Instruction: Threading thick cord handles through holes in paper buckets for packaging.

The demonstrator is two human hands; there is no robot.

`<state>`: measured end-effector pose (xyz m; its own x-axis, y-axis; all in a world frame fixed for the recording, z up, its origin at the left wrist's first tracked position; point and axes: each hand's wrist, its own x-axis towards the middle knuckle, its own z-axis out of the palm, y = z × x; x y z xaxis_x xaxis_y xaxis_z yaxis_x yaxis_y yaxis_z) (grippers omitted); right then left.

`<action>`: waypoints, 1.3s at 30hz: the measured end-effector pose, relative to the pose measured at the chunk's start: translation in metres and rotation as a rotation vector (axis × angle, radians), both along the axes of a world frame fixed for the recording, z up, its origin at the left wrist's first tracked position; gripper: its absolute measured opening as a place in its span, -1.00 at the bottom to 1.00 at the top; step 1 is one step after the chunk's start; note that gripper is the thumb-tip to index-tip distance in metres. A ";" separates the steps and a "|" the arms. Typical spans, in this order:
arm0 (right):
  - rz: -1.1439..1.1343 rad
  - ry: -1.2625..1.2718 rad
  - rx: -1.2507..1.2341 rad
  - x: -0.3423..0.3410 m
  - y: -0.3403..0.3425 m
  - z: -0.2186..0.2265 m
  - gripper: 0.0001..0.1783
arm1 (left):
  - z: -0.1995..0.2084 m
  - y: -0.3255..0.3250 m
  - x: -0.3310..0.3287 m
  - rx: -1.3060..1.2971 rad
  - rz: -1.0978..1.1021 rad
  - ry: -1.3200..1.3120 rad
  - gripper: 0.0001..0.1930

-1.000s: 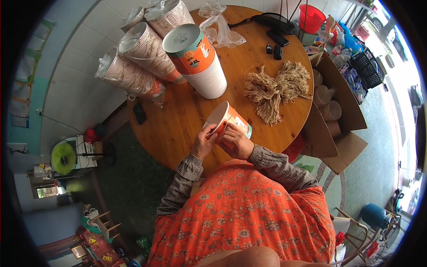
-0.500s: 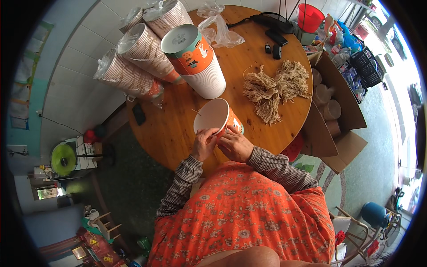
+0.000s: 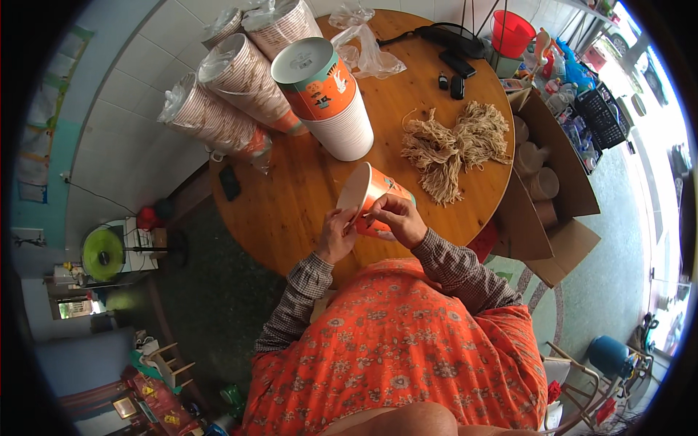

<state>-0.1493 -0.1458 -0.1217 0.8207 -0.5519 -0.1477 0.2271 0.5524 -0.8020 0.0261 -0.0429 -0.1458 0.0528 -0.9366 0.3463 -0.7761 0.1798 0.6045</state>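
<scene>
The orange paper cup [image 3: 372, 203] sits tilted in both hands at the near edge of the round wooden table [image 3: 291, 211], its open mouth turned to the left and away from the person. The left hand [image 3: 336, 236] pinches the near part of the rim with fingers closed on it, while the right hand [image 3: 392, 218] wraps over the cup's side, fingers curled shut around the wall. The grip is a light one on thin paper — a harder squeeze from the right hand could well crease the wall or push the rim out of round. Since the cup hangs partly past the table edge, a slip of either hand would probably drop it onto the person's lap or the floor rather than the tabletop. Just beyond, the tall stack of nested cups [image 3: 331, 102] stands upright; a careless lift of the arms could knock it over — toward the bundle of straw-coloured string [image 3: 454, 145] to the right.
</scene>
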 end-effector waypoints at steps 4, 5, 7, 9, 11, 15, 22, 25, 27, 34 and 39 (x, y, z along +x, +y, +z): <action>-0.078 -0.205 0.238 0.007 0.004 -0.022 -0.92 | 0.000 -0.006 -0.012 0.253 -0.032 0.682 -0.64; -0.071 -0.305 0.383 0.007 0.004 -0.025 -0.92 | -0.003 -0.006 -0.013 0.296 -0.015 0.869 -0.65; -0.104 -0.277 0.401 0.004 0.004 -0.023 -0.91 | -0.009 -0.006 -0.016 0.305 0.008 0.908 -0.68; -0.197 -0.216 0.349 0.001 0.004 -0.026 -0.94 | -0.012 -0.006 -0.016 0.315 0.026 0.946 -0.70; -0.287 0.028 -0.001 -0.003 0.004 -0.033 -0.93 | -0.013 -0.006 -0.015 0.324 0.134 0.887 -0.77; -0.459 0.356 -0.634 -0.005 0.013 -0.018 -0.87 | -0.003 -0.005 -0.012 0.341 0.198 0.634 -0.83; -0.534 0.288 -0.928 0.001 0.016 -0.012 -0.88 | 0.001 -0.006 -0.019 0.273 0.239 0.736 -0.84; -0.504 0.211 -0.972 0.002 0.018 -0.010 -0.87 | 0.009 -0.008 -0.021 0.279 0.205 0.814 -0.80; -0.390 0.204 -0.964 -0.001 0.022 -0.011 -0.84 | 0.012 -0.008 -0.021 0.328 0.184 0.797 -0.78; -0.298 0.041 -1.249 -0.004 0.031 -0.001 -0.76 | 0.012 -0.008 -0.025 0.231 0.190 0.722 -0.76; -0.289 0.023 -1.237 -0.005 0.032 0.011 -0.77 | 0.027 -0.008 -0.027 0.085 0.149 0.355 -0.76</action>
